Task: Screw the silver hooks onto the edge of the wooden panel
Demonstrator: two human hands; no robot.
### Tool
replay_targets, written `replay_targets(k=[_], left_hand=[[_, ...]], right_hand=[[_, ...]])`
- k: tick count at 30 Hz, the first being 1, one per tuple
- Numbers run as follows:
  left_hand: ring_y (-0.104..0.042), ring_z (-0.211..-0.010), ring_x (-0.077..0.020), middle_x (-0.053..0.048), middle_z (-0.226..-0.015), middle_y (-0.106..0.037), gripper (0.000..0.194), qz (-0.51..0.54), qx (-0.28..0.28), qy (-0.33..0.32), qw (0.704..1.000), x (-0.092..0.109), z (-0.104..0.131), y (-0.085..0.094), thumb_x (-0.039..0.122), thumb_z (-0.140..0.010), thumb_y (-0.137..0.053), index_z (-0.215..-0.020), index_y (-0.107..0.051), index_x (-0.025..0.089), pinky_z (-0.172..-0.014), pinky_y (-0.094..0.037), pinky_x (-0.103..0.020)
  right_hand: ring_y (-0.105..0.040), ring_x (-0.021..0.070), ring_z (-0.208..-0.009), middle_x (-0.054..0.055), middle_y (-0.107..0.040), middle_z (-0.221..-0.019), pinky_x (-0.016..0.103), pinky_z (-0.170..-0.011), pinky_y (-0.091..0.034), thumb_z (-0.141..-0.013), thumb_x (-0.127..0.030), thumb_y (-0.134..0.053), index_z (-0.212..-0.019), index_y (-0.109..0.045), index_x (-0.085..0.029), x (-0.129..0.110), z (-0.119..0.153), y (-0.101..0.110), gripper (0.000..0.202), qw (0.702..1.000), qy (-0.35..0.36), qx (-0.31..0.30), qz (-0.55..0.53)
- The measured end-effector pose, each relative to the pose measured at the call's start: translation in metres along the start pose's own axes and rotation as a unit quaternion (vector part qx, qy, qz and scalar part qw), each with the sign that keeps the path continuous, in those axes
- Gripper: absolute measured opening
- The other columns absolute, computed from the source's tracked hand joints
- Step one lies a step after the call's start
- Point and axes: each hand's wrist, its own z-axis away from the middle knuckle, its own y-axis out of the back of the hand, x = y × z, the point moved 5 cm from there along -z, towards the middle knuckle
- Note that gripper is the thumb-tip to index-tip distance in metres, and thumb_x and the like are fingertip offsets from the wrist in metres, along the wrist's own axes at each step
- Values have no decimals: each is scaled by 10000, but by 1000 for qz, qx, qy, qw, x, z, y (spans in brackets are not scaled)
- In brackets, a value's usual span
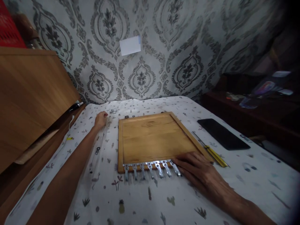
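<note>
A wooden board with a raised frame (150, 134) lies flat on the patterned cloth. Along its near edge runs a silver metal hook rail (142, 164), with several hooks jutting toward me. My right hand (198, 170) lies over the board's near right corner, fingers stretched out, fingertips touching the rail's right end. Beyond the board's left side, my left hand (101, 119) is closed low over the cloth, its fingers curled. Whatever it may hold is hidden. Just past it lie small items (114, 111) too small to make out.
A yellow-handled screwdriver (217, 156) lies right of the board, near a black phone-like slab (222, 133). Small dark rings (97, 150) rest on the cloth at left. A wooden cabinet (32, 103) stands on the left; a patterned wall covering (140, 78) rises behind.
</note>
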Motion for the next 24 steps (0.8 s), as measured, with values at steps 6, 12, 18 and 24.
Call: replay_targets(k=[6, 12, 18, 24], left_hand=[[-641, -1099, -240, -109, -1284, -619, 357, -39, -47, 5, 998, 23, 2, 10, 366, -974, -625, -1274, -603, 174, -923, -572, -450], [-636, -1117, -253, -110, -1283, -619, 371, -87, -107, 25, 990, 41, 11, 19, 363, -968, -634, -1277, -600, 162, -932, -566, -466], [-627, -1143, -258, -110, -1291, -623, 345, -105, -134, 38, 985, 46, -1, 23, 346, -971, -627, -1256, -614, 153, -964, -551, -487], [-582, -1189, -324, -92, -981, -728, 53, -44, -109, 27, 993, 33, -13, 21, 136, -789, -651, -798, -666, 86, -1069, -447, -519]], right_hand=[[-649, 223, -917, 89, -705, -1016, 387, -792, -570, -1026, -274, -493, -1222, -705, -241, -6, -4, 6, 290, 1000, 11, -1, 10], [-618, 236, -917, 111, -716, -1010, 412, -815, -539, -1028, -282, -499, -1191, -720, -189, -11, -6, 7, 290, 999, 14, -32, 19], [-584, 239, -964, 108, -708, -1072, 427, -864, -500, -1047, -333, -456, -1203, -711, -195, -8, -4, 5, 329, 998, -18, -55, 5], [-572, 239, -988, 121, -699, -1077, 423, -892, -484, -1059, -403, -402, -1202, -708, -146, -8, -3, 4, 424, 998, -16, -59, -8]])
